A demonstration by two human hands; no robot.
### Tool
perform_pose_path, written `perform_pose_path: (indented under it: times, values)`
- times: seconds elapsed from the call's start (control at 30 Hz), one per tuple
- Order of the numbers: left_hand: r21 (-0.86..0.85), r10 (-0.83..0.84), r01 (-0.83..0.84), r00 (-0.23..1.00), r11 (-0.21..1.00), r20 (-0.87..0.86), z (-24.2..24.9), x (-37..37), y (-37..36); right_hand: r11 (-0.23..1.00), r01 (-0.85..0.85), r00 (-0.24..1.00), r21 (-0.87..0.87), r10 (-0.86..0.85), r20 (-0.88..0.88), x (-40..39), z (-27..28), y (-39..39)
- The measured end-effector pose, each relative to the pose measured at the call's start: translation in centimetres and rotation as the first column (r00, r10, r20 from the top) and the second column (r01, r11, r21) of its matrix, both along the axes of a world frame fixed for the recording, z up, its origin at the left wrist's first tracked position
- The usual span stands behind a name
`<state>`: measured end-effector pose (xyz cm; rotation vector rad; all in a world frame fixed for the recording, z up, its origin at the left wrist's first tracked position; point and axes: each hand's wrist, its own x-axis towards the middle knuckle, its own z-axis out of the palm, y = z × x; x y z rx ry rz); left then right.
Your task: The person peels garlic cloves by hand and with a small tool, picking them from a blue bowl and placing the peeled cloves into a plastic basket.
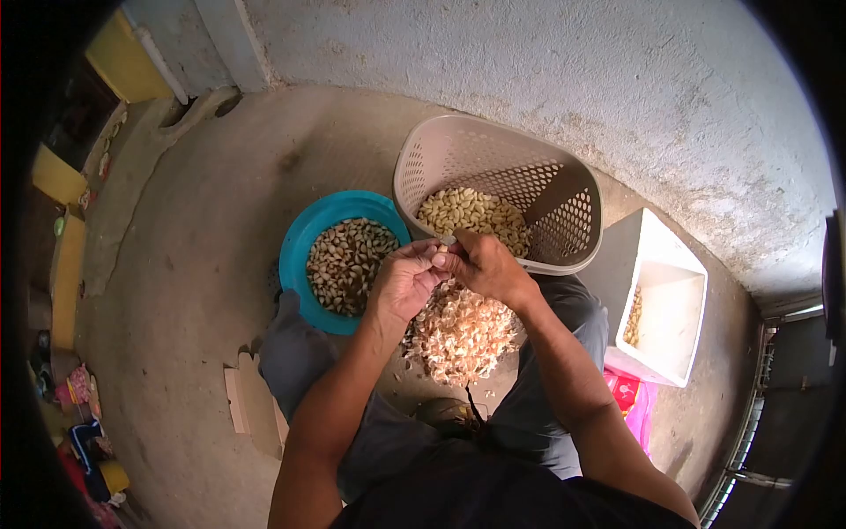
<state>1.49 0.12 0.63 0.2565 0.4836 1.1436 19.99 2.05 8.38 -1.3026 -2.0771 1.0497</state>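
Note:
My left hand (410,284) and my right hand (490,271) meet over the near rim of the basket, fingertips pinched on a small garlic clove (443,248). The fingers cover most of the clove. Beyond them stands a beige perforated basket (582,249) with peeled garlic cloves (471,214) in it. To the left is a turquoise basin (298,231) of unpeeled garlic cloves (339,260). A heap of papery garlic skins (463,337) lies under my hands, between my legs.
A white foam box (674,304) with some pale cloves (633,317) is at the right, a pink bag (641,410) beside it. Cardboard (256,401) lies left of my leg. A wall (529,62) rises behind the basket. Clothes (84,441) are piled far left.

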Motion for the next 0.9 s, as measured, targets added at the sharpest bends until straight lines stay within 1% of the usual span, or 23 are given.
perform_pose_path:
  times: [0.1, 0.2, 0.23, 0.3, 0.33, 0.4, 0.5, 0.7, 0.8, 0.9]
  values:
    - [0.03, -0.039, 0.041, 0.997, 0.999, -0.06, -0.1, -0.3, 0.2, 0.993, -0.027, 0.999, -0.116, 0.023, -0.033, 0.2, -1.1, 0.6]
    - [0.077, -0.066, 0.071, 0.995, 0.994, -0.068, -0.4, -0.7, 0.4, 0.993, -0.041, 0.997, -0.115, 0.033, -0.072, 0.0, -1.7, 0.6]
    - [0.092, -0.07, 0.076, 0.996, 0.993, -0.063, -0.4, -0.7, 0.4, 0.994, -0.017, 0.997, -0.105, 0.009, -0.077, -0.2, -1.5, 0.4]
    - [0.027, -0.002, 0.004, 0.996, 1.0, -0.092, 0.4, -0.2, 0.1, 0.996, 0.03, 0.995, -0.082, -0.037, -0.087, -0.5, -0.9, 0.1]
    - [-0.005, 0.032, -0.033, 0.994, 0.999, -0.107, 0.9, 0.0, 0.0, 0.998, 0.029, 0.996, -0.058, -0.034, -0.078, -0.4, -0.9, 0.1]
    - [0.009, 0.03, -0.029, 0.995, 1.0, -0.092, 0.9, 0.0, 0.1, 1.0, 0.028, 0.998, -0.01, -0.029, -0.057, -0.1, -0.7, 0.3]
    - [0.026, 0.004, -0.002, 0.996, 1.0, -0.092, 0.4, -0.3, 0.2, 0.999, 0.024, 0.997, -0.037, -0.027, -0.075, -0.4, -0.4, 0.1]
    - [0.031, -0.007, 0.011, 0.992, 0.999, -0.129, 0.2, -0.5, 0.2, 0.997, -0.002, 1.0, -0.072, 0.002, 0.006, -0.5, -0.2, 0.3]
    - [0.028, -0.01, 0.014, 0.99, 1.0, -0.141, 0.5, -0.5, 0.1, 0.992, -0.055, 0.987, -0.116, 0.036, -0.154, -0.5, -0.9, 0.4]
    - [0.018, -0.004, 0.006, 0.993, 1.0, -0.115, 0.6, -0.4, -0.1, 0.996, -0.036, 0.988, -0.079, 0.024, -0.153, -0.6, -1.4, 0.2]
